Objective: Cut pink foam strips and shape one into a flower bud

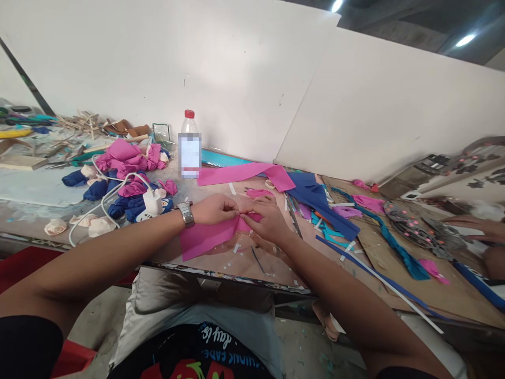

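My left hand [216,209], with a metal watch on the wrist, pinches a pink strip [205,238] of thin paper or cloth. The strip's loose end lies flat on the table toward me. My right hand [270,217] grips the same strip, its fingertips meeting the left ones where the material is gathered. The exact folds between the fingers are hidden. Behind my hands a second pink strip [244,172] stretches across the table. A roll of tape [270,184] lies by it.
Bunched pink, blue and cream rosettes [130,163] crowd the left, with a white charger and cable [152,200] across them. A red-capped bottle [190,126] stands near the wall. Blue strips [311,192] and a thin white stick [398,289] lie right. Another person's hand [469,226] shows far right.
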`<state>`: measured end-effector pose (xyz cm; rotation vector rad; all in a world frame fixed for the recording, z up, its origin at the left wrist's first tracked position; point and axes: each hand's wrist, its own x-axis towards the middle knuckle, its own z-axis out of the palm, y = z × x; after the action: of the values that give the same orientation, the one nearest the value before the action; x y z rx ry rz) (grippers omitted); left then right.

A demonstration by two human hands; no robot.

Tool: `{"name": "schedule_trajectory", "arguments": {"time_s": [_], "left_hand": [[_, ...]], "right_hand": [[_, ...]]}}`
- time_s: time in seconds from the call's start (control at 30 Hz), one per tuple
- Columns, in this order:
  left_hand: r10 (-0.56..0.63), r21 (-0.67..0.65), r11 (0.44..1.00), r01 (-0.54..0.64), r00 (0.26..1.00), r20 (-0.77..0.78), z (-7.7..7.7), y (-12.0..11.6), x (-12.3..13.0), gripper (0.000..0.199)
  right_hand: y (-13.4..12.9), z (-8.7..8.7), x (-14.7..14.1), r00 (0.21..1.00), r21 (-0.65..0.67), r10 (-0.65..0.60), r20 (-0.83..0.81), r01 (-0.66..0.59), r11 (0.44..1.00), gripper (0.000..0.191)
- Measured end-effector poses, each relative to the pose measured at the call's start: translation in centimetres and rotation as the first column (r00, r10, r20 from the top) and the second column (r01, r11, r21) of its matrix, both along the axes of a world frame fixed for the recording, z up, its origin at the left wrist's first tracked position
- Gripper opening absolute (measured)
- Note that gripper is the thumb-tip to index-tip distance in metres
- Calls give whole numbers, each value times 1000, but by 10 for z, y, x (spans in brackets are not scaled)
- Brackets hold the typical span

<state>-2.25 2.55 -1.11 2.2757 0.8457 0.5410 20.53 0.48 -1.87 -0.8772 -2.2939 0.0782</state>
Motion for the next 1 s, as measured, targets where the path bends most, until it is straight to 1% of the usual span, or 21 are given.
{"name": "schedule_trajectory", "arguments": {"time_s": [0.13, 0.23, 0.4, 0.5, 0.77, 1.0], "left_hand": [[18, 98, 995, -16, 1000, -21, 2, -5, 1, 30], [21, 175, 985, -12, 999, -47, 4, -9, 1, 29], [36, 312, 950, 3, 992, -118, 5, -11, 3, 29], [50, 371, 929, 11, 987, -155, 3, -11, 3, 28], [38, 404, 913, 52, 977, -212, 3, -11, 3, 24], [46, 379, 924, 54, 967, -249, 4, -14, 6, 27]], "right_hand": [[0, -1, 0, 1000, 4, -19, -5, 19, 1000, 8], [0, -1, 0, 1000, 14, -12, -7, 12, 1000, 7], [-1, -1, 0, 1000, -24, 3, -4, -3, 1000, 10], [0, -1, 0, 1000, -45, 7, 6, -6, 999, 11], [-2, 2, -2, 998, -90, 20, 54, -15, 996, 10], [-2, 1, -2, 997, -113, 15, 79, -6, 994, 10]]}}
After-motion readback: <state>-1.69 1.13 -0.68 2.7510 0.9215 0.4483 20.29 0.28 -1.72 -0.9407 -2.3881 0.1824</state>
